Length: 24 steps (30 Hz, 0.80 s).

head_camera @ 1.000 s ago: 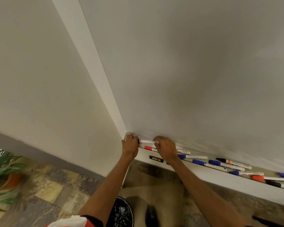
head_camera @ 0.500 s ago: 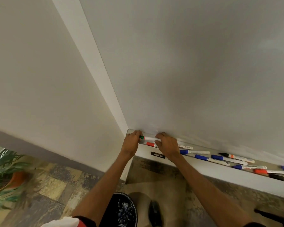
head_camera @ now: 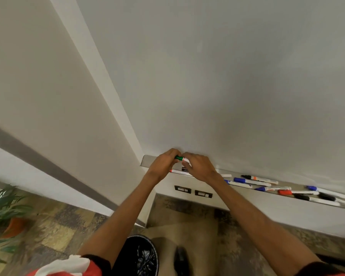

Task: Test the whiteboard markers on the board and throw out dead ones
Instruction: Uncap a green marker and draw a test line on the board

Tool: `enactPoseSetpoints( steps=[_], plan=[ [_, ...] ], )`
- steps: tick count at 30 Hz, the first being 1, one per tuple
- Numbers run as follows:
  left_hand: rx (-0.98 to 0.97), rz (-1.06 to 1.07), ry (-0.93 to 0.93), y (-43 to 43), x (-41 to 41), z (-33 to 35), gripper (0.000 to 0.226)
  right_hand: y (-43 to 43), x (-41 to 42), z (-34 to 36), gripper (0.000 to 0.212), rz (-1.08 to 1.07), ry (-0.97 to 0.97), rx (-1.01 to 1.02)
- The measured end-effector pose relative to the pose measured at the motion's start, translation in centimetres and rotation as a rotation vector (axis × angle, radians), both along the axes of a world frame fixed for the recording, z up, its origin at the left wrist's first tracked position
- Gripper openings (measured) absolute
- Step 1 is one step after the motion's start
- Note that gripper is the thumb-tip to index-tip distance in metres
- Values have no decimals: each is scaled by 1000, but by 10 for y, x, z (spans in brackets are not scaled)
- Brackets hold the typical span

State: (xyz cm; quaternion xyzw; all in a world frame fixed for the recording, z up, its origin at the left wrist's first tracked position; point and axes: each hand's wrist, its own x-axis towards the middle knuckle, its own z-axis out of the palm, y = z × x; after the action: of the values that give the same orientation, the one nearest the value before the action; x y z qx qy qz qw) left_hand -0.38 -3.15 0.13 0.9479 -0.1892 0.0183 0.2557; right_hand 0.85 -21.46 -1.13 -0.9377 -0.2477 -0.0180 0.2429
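Observation:
A green-capped marker [head_camera: 179, 157] is held just above the left end of the metal tray [head_camera: 147, 162] under the whiteboard [head_camera: 227, 86]. My left hand [head_camera: 163, 166] grips its green cap end. My right hand [head_camera: 199, 168] grips its white barrel, most of which is hidden by the fingers. A red-ended marker [head_camera: 176, 171] lies on the tray below my hands. Several more markers with blue [head_camera: 241, 180], red [head_camera: 285, 192] and black [head_camera: 302, 197] caps lie along the tray to the right.
A black-lined waste bin [head_camera: 139, 255] stands on the floor between my arms. A potted plant [head_camera: 6, 216] is at the far left on the patterned floor. Two wall sockets [head_camera: 182, 189] sit below the tray. A dark shoe [head_camera: 180, 257] is beside the bin.
Both hands lifted the green-capped marker off the tray and came closer together around it. The view shifted slightly, showing more of the bin.

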Motion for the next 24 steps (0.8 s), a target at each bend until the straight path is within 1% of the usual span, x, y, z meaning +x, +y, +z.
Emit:
enactPoseSetpoints(
  steps=[3, 6, 11, 14, 15, 17, 20, 22, 24],
  plan=[
    [46, -67, -25, -32, -8, 16, 21, -31, -15, 7, 37, -88, -48, -26],
    [175, -136, -24, -66, -18, 27, 35, -65, -32, 13, 45, -164, -80, -33],
    [260, -171, -50, -120, -41, 42, 43, -118, -60, 32, 47, -222, -158, -30],
    [281, -185, -117, -145, -50, 52, 45, -144, -72, 47, 47, -255, -194, -54],
    [280, -186, -156, -153, -52, 59, 43, -153, -76, 54, 47, -278, -215, -47],
    [267, -185, -220, -163, -52, 73, 40, -166, -79, 65, 54, -327, -254, -16],
    [252, -176, -362, -180, -51, 101, 32, -186, -82, 90, 58, -392, -374, 21],
    [167, -115, -441, -191, -47, 122, 23, -196, -79, 111, 57, -447, -417, 78],
    [20, -36, -506, -202, -45, 146, 17, -205, -76, 137, 55, -509, -429, 184]
  ],
)
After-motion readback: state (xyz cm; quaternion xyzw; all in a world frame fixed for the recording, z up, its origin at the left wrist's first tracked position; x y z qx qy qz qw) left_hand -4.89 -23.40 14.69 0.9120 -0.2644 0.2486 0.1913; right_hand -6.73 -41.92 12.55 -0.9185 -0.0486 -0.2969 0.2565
